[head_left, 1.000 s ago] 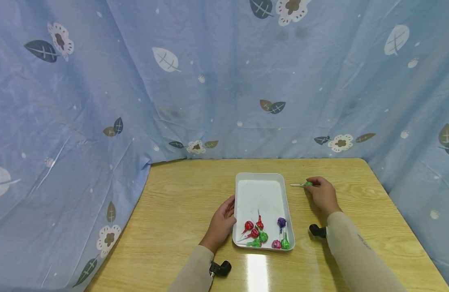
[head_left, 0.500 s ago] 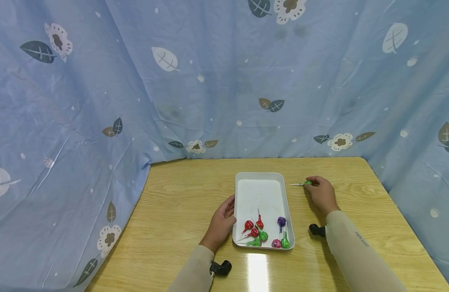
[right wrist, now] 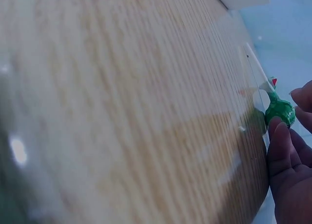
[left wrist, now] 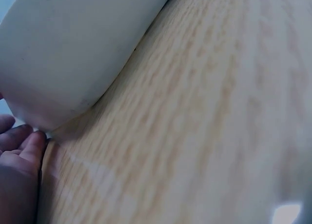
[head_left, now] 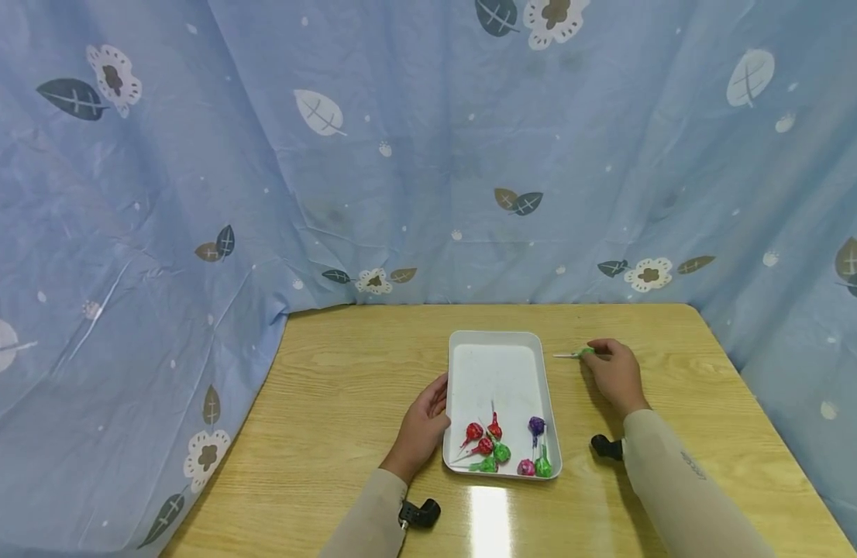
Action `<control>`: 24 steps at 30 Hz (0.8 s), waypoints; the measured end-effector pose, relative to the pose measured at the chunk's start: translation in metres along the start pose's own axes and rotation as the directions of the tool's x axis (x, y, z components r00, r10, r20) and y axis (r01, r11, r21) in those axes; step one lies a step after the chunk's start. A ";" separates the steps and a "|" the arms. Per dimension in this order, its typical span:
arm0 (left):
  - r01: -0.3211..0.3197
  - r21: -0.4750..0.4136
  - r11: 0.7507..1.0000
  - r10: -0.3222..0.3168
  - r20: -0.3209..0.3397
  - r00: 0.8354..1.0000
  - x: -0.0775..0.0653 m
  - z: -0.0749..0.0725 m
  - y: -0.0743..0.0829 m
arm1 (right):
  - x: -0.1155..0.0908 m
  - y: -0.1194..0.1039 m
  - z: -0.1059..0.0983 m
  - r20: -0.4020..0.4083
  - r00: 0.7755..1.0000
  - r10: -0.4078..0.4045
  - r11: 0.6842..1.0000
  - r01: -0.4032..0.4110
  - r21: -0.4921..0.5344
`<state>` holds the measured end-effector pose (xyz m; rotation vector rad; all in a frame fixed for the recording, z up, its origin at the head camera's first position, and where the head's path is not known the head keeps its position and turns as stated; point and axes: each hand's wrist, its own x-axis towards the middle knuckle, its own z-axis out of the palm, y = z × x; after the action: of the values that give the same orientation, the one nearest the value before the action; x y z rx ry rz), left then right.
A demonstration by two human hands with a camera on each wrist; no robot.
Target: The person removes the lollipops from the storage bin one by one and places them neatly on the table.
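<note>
Left hand (head_left: 421,425): fingers curled at the left wall of the tray (head_left: 497,368), presumably to steady it; whether they grip, I cannot tell.
Right hand (head_left: 617,377): narrow, pinching 1 loose lollipop (right wrist: 281,112), green, by its wrapped end, likely for better purchase than the stick gives.
Loose lollipop: right of the tray, stick towards it; contact with the table (head_left: 352,372) unclear.
Tray: 1, white, between the 2 hands, probably for easy reach.
Red lollipops (head_left: 474,430): 3, near-left cluster.
Green lollipops (head_left: 501,452): 3 in the tray; 2 in that cluster, 1 in the near-right corner.
Purple lollipop (head_left: 536,425): 1, by the right wall.
Pink lollipop (head_left: 526,467): 1, beside the corner green.
Count: 8 visible inside, 1 outside; overlaps may hide more.
</note>
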<state>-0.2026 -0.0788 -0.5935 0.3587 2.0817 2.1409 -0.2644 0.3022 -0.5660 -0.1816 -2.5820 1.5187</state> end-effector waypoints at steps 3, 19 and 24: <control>-0.002 0.011 1.000 0.001 0.004 1.000 0.000 0.000 -0.001 | -0.003 0.003 -0.002 -0.013 1.000 0.003 1.000 -0.003 0.008; -0.005 0.001 1.000 0.005 -0.006 1.000 -0.004 -0.001 -0.002 | -0.010 -0.012 -0.010 -0.029 0.999 -0.025 0.998 0.026 0.049; -0.012 0.001 1.000 0.012 0.000 1.000 -0.002 -0.001 -0.002 | -0.013 -0.024 -0.004 -0.050 0.997 -0.056 0.997 0.059 0.059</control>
<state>-0.2012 -0.0799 -0.5959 0.3712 2.0862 2.1466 -0.2515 0.2914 -0.5436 -0.1347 -2.4785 1.5511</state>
